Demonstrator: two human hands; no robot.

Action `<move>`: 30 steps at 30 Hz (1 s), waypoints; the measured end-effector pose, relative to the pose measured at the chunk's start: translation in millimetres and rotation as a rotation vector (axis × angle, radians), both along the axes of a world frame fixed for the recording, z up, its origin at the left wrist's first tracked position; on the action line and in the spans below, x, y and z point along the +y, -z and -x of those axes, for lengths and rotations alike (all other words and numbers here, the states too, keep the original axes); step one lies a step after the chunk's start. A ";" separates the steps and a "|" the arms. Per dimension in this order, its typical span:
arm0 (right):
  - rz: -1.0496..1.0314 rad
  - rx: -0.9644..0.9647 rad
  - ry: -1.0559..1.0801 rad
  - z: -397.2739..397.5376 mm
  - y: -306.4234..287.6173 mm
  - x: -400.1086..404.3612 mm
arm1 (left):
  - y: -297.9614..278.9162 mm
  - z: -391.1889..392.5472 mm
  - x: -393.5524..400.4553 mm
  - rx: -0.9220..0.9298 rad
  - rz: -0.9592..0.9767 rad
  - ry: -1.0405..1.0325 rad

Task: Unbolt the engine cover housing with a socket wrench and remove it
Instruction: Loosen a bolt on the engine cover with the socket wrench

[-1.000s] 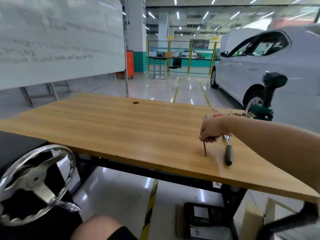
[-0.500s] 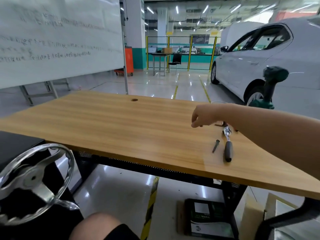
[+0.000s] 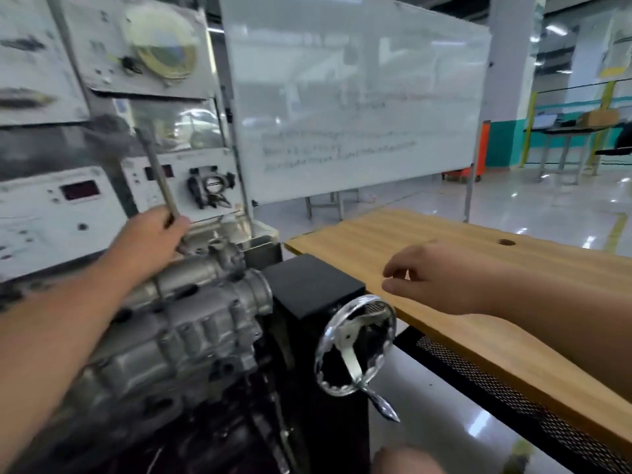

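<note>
a large white whiteboard (image 3: 355, 97) with faint writing stands at the back, and left of it rises a grey-white instrument panel (image 3: 61, 200) with red displays and a mounted throttle body. the long wooden table (image 3: 461, 302) with a light grain runs off to the right, a round hole near its far edge. lower left sits the cast grey metal engine housing (image 3: 191, 323), ribbed and bolted, clamped to a black stand (image 3: 314, 302) that carries a shiny chrome handwheel (image 3: 355, 347) with a crank handle. the left hand (image 3: 150, 237) rests at the housing's upper far end, its grip curled round a thin grey metal rod (image 3: 159, 176) that slants up and away toward the panel — the rod is blurred, and its lower tip is hidden behind the fingers. the right hand (image 3: 431, 275) hovers over the table's near corner, fingers loosely curled, thumb and forefinger close together — holding nothing that can be made out.
</note>
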State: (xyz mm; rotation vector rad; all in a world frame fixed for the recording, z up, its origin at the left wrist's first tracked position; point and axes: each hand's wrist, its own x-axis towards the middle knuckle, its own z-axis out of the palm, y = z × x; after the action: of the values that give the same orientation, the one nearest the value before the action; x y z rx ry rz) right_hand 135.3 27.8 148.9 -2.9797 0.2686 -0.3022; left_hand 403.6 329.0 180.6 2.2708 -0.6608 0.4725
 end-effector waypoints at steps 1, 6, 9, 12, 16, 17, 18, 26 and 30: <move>-0.005 -0.041 -0.067 -19.9 -10.8 18.8 | -3.7 -3.1 4.2 0.008 0.000 0.002; -0.208 -0.269 -0.296 -120.6 -58.9 105.0 | -29.9 -5.3 29.4 -0.046 -0.189 -0.017; -0.472 -0.370 -0.353 -174.4 -73.9 154.1 | -38.2 -11.6 44.3 -0.089 -0.207 -0.019; -0.669 -0.409 -0.406 -217.1 -76.0 199.3 | -34.8 -11.6 51.6 -0.075 -0.205 0.016; -0.689 -0.591 -0.376 -257.6 -66.2 229.7 | -20.2 -20.6 48.6 -0.010 -0.140 0.040; -0.693 -0.602 -0.372 -264.7 -63.7 231.3 | -17.2 -24.9 46.4 0.003 -0.126 0.040; -0.703 -0.606 -0.376 -270.4 -61.6 231.3 | -14.8 -29.1 44.7 0.008 -0.122 0.046; -1.000 -0.689 -0.544 -295.1 -46.7 227.9 | -11.2 -48.4 55.6 0.045 -0.021 0.194; -1.090 -0.687 -0.609 -301.4 -38.3 232.0 | -10.3 -53.6 60.2 0.083 -0.005 0.156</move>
State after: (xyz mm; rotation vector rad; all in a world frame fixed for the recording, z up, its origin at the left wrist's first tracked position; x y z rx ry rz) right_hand 436.6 259.7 187.2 -1.6395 -0.4161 -0.7514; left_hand 457.1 389.1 190.9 2.2096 -0.7901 0.2994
